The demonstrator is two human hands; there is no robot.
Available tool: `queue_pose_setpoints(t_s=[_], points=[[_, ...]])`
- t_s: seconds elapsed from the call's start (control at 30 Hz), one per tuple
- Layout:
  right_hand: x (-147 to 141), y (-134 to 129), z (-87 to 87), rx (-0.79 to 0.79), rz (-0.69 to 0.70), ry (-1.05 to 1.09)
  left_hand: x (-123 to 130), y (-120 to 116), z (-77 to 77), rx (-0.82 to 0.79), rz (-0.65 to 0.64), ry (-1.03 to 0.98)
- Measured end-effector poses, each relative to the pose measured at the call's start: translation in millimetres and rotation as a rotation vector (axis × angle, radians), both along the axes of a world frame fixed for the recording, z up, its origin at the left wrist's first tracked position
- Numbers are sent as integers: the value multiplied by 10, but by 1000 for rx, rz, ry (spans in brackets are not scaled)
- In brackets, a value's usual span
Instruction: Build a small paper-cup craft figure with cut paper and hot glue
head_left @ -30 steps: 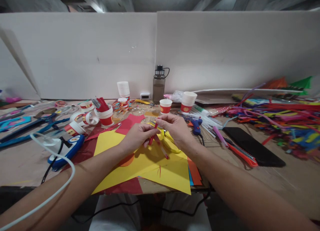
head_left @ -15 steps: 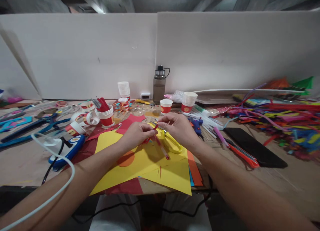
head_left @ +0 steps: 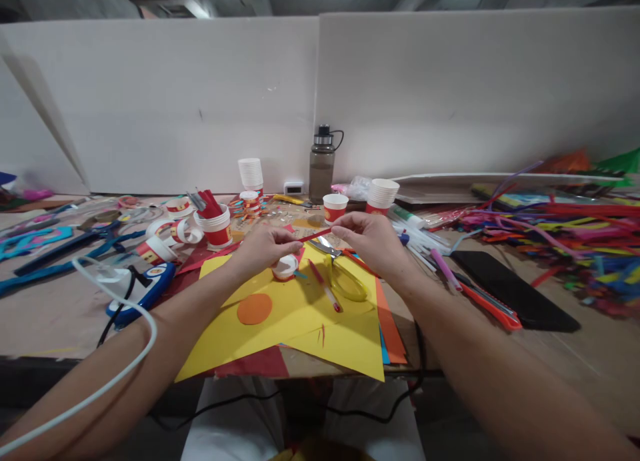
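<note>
A narrow red strip (head_left: 315, 235) is stretched between my two hands. One end is pinched in the fingers of my left hand (head_left: 264, 245), and the other end is in the closed fingers of my right hand (head_left: 370, 238). Beneath them, a short white-and-red paper cup piece (head_left: 285, 268) sits on yellow paper (head_left: 295, 324). To its right lie a red pen (head_left: 326, 290) and yellow-handled scissors (head_left: 349, 281), the scissors just below my right hand. An orange paper circle (head_left: 255, 308) rests on the yellow paper to the left.
Behind my hands are a paper cup (head_left: 335, 209), stacked cups (head_left: 383, 193) and a bottle (head_left: 321, 168). Left, a cup holds red sticks (head_left: 211, 208); a white cable (head_left: 120, 374) crosses over my left forearm. On the right lie a cutter (head_left: 493, 308), a phone (head_left: 517, 291) and colourful pipe cleaners (head_left: 575, 241).
My hands have moved apart and slightly up, and the red strip now shows straight between them. The small cup piece and the pen have come into clear sight.
</note>
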State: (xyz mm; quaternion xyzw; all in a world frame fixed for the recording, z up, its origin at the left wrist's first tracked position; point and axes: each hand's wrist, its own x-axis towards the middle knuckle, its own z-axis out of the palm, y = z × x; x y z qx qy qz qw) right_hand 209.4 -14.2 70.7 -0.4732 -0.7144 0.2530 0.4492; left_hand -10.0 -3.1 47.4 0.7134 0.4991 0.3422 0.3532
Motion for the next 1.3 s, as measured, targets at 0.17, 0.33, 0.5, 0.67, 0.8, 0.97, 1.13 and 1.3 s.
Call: queue_pose_setpoints(t_s=[0.17,0.33,0.5,0.67,0.8,0.97,1.13,1.3], points=[[11,11,-22,-40,-30,-18,-76,2,103,70,50,-73],[-14,40,-139,-128,22,-8,-137,70,78,88,81,-300],[-114,38,-262,-248,149,81,-103,130,16,-21,78,-629],[-214,-2,-316,-269,122,242,37,82,-58,-152,-32,-754],[-259,-3,-362,-234,86,318,180,-19,-110,-245,-80,-727],[-330,-35,-366,-204,93,342,245,-99,-104,-270,-73,-697],[-350,-63,-353,-229,130,348,230,-107,-82,-241,-44,-731],[-333,-29,-372,-332,244,498,218,-78,-93,-245,-40,-818]])
